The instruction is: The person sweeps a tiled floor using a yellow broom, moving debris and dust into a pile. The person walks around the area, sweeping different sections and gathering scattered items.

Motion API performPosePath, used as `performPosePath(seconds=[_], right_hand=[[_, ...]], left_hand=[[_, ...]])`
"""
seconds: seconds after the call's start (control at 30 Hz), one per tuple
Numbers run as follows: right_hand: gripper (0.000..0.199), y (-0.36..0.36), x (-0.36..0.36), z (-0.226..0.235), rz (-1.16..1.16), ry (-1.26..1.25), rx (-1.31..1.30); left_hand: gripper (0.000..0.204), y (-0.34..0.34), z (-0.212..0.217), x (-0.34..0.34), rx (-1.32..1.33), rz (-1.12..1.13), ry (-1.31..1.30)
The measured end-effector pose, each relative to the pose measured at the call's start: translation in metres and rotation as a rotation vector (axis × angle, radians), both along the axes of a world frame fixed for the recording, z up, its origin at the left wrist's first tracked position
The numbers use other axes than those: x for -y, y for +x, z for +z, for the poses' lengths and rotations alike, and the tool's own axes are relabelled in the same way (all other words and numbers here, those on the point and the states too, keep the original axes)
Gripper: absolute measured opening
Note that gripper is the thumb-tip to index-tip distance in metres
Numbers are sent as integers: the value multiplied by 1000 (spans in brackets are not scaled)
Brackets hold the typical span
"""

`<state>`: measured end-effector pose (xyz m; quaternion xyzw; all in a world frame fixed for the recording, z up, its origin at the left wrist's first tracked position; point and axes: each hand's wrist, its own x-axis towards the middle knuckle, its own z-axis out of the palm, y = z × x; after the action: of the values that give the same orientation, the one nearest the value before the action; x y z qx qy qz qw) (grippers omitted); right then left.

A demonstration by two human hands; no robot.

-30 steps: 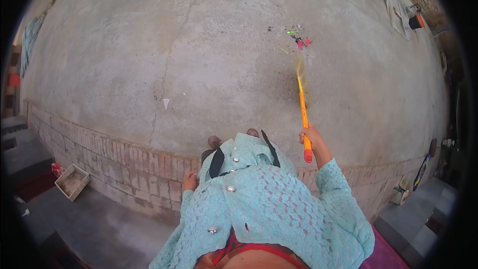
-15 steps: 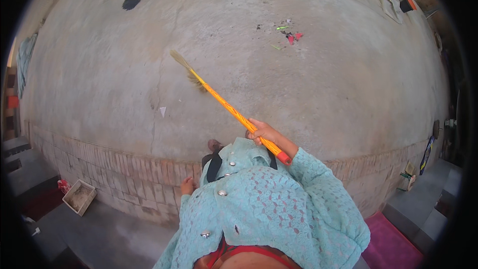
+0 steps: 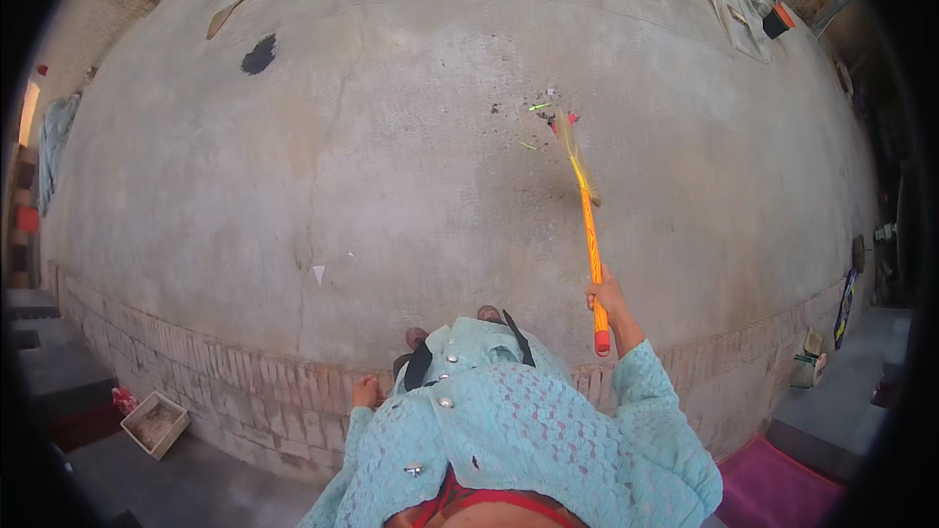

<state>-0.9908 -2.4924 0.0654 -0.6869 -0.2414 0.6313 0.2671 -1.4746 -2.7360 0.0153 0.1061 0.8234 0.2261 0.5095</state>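
While the right hand [image 3: 610,299] wraps the broom [image 3: 591,235] near its red butt [image 3: 603,343], the bristles [image 3: 568,144] reach over pink scraps [image 3: 574,118] on the floor [image 3: 411,166]. Likely light, stiff-handled, soft-tipped; best held at this end. Left hand [image 3: 366,392] beside coat [image 3: 558,430]; grip unclear.

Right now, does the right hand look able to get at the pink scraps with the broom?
Probably yes: the right hand grips the broom, its bristles overlap the pink scraps in this view, and nothing visible blocks the way.
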Motion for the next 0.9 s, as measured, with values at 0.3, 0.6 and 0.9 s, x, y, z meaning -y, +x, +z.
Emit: performPosePath(seconds=[0.3, 0.6, 0.9], right_hand=[[28, 27, -76, -84, 89, -242, -103], [54, -190, -121, -82, 502, -183, -181], [80, -257, -170, -11, 644, -159, -435]], left_hand=[[26, 11, 5, 6, -28, 29, -21], [28, 10, -1, 25, -23, 208, 18], [26, -16, -57, -78, 174, 351, 28]])
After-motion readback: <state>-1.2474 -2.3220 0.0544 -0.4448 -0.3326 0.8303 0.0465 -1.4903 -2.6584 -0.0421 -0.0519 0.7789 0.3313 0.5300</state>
